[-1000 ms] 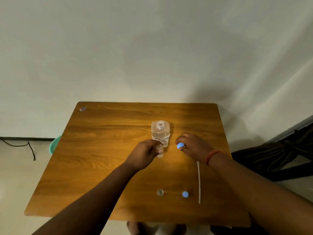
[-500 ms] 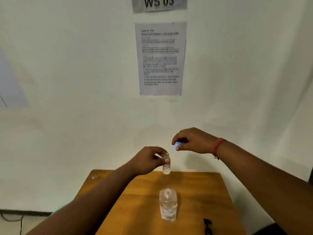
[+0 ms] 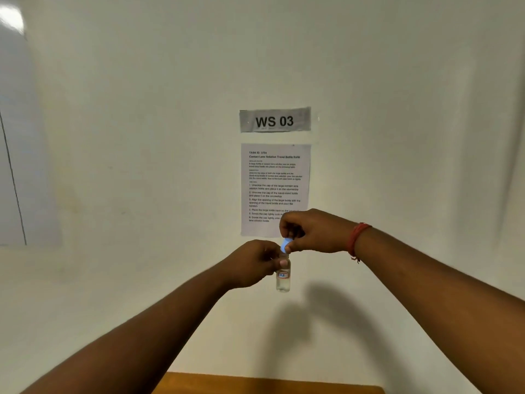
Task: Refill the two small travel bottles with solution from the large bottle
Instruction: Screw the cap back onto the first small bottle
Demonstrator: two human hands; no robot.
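My left hand (image 3: 254, 264) grips a small clear travel bottle (image 3: 283, 277) near its neck and holds it upright in the air in front of the wall. The bottle has a small red and blue label and clear liquid inside. My right hand (image 3: 314, 231) pinches a small blue cap (image 3: 285, 245) just above the bottle's mouth, touching or nearly touching it. The large bottle and the other small bottle are out of view.
Only the far edge of the wooden table (image 3: 267, 383) shows at the bottom. On the white wall hang a "WS 03" sign (image 3: 275, 120) and a printed instruction sheet (image 3: 275, 183). A red thread band circles my right wrist (image 3: 357, 237).
My view has tilted up from the table to the wall. Both hands rose with the small bottle and the blue cap, and the cap came down onto the bottle's mouth.
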